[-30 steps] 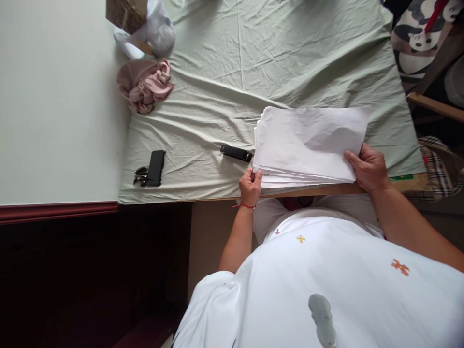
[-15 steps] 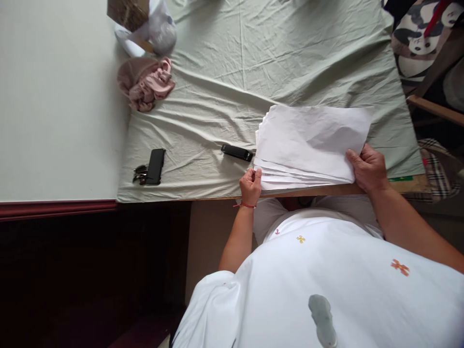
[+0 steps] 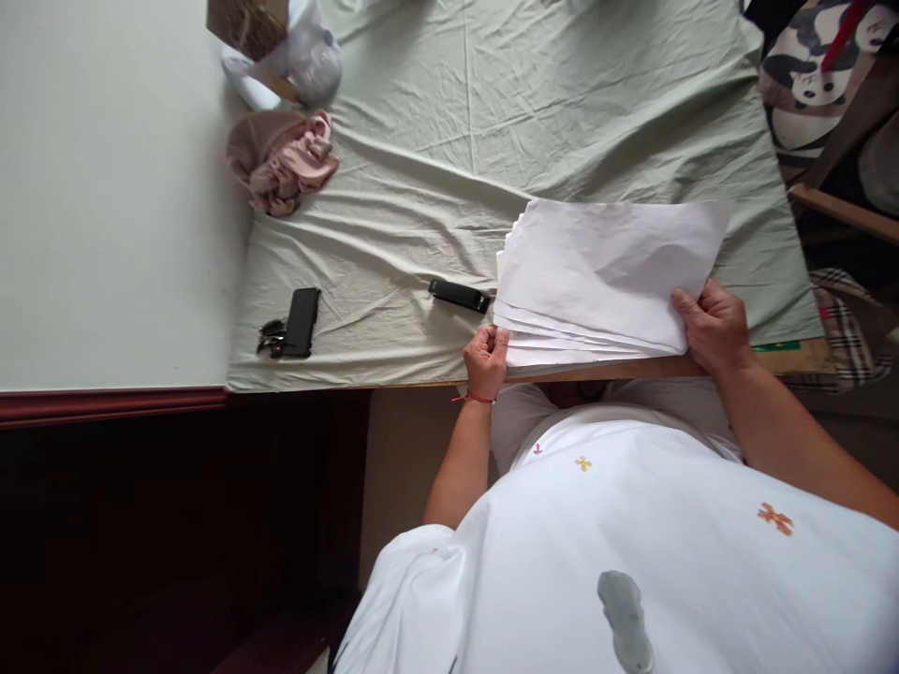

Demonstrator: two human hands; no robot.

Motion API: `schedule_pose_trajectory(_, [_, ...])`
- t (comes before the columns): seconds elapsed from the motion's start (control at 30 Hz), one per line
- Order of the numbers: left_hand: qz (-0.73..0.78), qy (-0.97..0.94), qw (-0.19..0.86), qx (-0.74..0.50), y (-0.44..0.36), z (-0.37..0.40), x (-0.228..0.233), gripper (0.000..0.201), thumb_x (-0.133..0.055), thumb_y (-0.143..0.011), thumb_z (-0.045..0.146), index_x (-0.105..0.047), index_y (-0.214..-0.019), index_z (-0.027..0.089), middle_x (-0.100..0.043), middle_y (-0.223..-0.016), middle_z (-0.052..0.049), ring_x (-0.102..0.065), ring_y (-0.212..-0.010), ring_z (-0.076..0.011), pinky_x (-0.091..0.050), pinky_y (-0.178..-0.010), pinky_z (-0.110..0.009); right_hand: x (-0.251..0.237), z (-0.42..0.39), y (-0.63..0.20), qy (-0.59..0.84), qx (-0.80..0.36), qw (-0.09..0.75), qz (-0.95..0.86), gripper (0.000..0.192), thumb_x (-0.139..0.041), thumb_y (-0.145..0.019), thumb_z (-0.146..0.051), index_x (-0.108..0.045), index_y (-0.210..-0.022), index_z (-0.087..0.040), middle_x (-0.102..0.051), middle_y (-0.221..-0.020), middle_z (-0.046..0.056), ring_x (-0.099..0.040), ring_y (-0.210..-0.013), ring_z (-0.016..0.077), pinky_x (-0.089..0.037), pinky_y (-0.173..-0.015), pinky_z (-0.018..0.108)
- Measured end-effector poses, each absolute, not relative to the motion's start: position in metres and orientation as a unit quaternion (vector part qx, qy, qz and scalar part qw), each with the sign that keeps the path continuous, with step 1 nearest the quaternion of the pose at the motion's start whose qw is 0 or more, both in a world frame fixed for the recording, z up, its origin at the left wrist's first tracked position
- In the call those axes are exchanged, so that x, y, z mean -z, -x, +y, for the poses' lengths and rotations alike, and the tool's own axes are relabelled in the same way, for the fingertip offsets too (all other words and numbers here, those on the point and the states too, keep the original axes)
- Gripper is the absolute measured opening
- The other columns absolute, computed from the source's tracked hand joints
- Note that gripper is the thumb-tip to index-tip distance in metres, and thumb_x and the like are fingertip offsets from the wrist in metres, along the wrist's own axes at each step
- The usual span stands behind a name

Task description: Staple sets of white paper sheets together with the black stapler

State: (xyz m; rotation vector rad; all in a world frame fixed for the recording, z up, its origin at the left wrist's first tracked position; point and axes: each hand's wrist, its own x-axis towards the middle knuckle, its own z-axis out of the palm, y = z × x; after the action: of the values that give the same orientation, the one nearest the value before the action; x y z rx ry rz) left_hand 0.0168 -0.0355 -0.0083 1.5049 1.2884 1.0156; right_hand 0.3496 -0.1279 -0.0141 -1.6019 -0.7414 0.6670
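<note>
A stack of white paper sheets [image 3: 608,267] lies over the near edge of the cloth-covered table, its sheets fanned unevenly at the left and near sides. My left hand [image 3: 486,360], with a red string round the wrist, pinches the near left corner of the stack. At the near right corner my right hand [image 3: 716,328] grips the sheets, thumb on top and fingers underneath, out of sight. Just left of the paper rests a black stapler [image 3: 459,296], touched by neither hand.
A black phone [image 3: 302,321] and a bunch of keys [image 3: 271,338] lie at the table's left end. Behind them are a crumpled pink cloth [image 3: 285,164] and a plastic bag [image 3: 314,61] by the wall. The green tablecloth [image 3: 421,131] is wrinkled. A panda-print cushion [image 3: 807,80] is at right.
The upper sheets have shifted slightly away from me and to the right, spreading the fan a little more at the left edge. Both hands keep their hold in nearly the same place.
</note>
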Motion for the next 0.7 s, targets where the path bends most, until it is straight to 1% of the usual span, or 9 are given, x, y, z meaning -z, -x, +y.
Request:
schedule_pose_trajectory(0.07, [0.519, -0.610, 0.438, -0.409, -0.0165, -0.0355, 0.0080, 0.045, -0.067, -0.092, 0.059, -0.056, -0.072, 0.019, -0.037, -0.059, 0.007, -0.030, -0.055, -0.0089, -0.027, -0.056, -0.025, 0.0141, -0.1283, -0.3500, 0.695, -0.280, 0.581, -0.317, 0.031, -0.079, -0.078, -0.045, -0.072, -0.095, -0.021, -0.076, -0.092, 0.001, -0.062, -0.079, 0.0148, -0.052, -0.080, 0.030])
schedule_pose_trajectory(0.2, [0.527, -0.617, 0.423, -0.403, -0.0166, -0.0355, 0.0056, 0.050, -0.065, -0.092, 0.062, -0.055, -0.069, 0.019, -0.038, -0.058, 0.006, -0.032, -0.056, -0.0093, -0.029, -0.057, -0.025, 0.0157, -0.1288, -0.3518, 0.698, -0.279, 0.576, -0.322, 0.030, -0.078, -0.078, -0.045, -0.072, -0.095, -0.021, -0.075, -0.091, 0.001, -0.060, -0.078, 0.0144, -0.050, -0.077, 0.029])
schedule_pose_trajectory(0.37, [0.537, -0.609, 0.424, -0.402, -0.0177, -0.0343, 0.0033, 0.052, -0.065, -0.090, 0.065, -0.056, -0.068, 0.019, -0.041, -0.059, 0.005, -0.036, -0.058, -0.0100, -0.031, -0.059, -0.025, 0.0155, -0.1289, -0.3527, 0.706, -0.277, 0.568, -0.320, 0.029, -0.079, -0.077, -0.046, -0.070, -0.091, -0.022, -0.072, -0.084, -0.001, -0.057, -0.074, 0.0135, -0.048, -0.074, 0.029])
schedule_pose_trajectory(0.5, [0.534, -0.613, 0.415, -0.408, -0.0181, -0.0324, 0.0044, 0.045, -0.063, -0.093, 0.060, -0.060, -0.075, 0.019, -0.048, -0.064, 0.004, -0.043, -0.063, -0.0114, -0.037, -0.065, -0.025, 0.0120, -0.1287, -0.3506, 0.699, -0.280, 0.576, -0.317, 0.028, -0.079, -0.077, -0.044, -0.071, -0.090, -0.021, -0.073, -0.085, 0.000, -0.058, -0.075, 0.0136, -0.049, -0.075, 0.028])
schedule_pose_trajectory(0.63, [0.531, -0.608, 0.424, -0.411, -0.0175, -0.0306, 0.0074, 0.034, -0.064, -0.093, 0.052, -0.064, -0.084, 0.018, -0.055, -0.069, 0.002, -0.051, -0.068, -0.0130, -0.041, -0.070, -0.025, 0.0146, -0.1288, -0.3514, 0.680, -0.292, 0.591, -0.321, 0.031, -0.077, -0.079, -0.043, -0.074, -0.102, -0.021, -0.077, -0.095, 0.001, -0.063, -0.082, 0.0141, -0.051, -0.083, 0.029])
schedule_pose_trajectory(0.7, [0.532, -0.600, 0.432, -0.413, -0.0170, -0.0299, 0.0094, 0.030, -0.065, -0.092, 0.048, -0.065, -0.087, 0.018, -0.057, -0.071, 0.001, -0.052, -0.068, -0.0133, -0.042, -0.070, -0.025, 0.0171, -0.1292, -0.3530, 0.680, -0.294, 0.588, -0.323, 0.030, -0.077, -0.080, -0.044, -0.074, -0.101, -0.022, -0.077, -0.096, 0.001, -0.064, -0.083, 0.0144, -0.051, -0.084, 0.029])
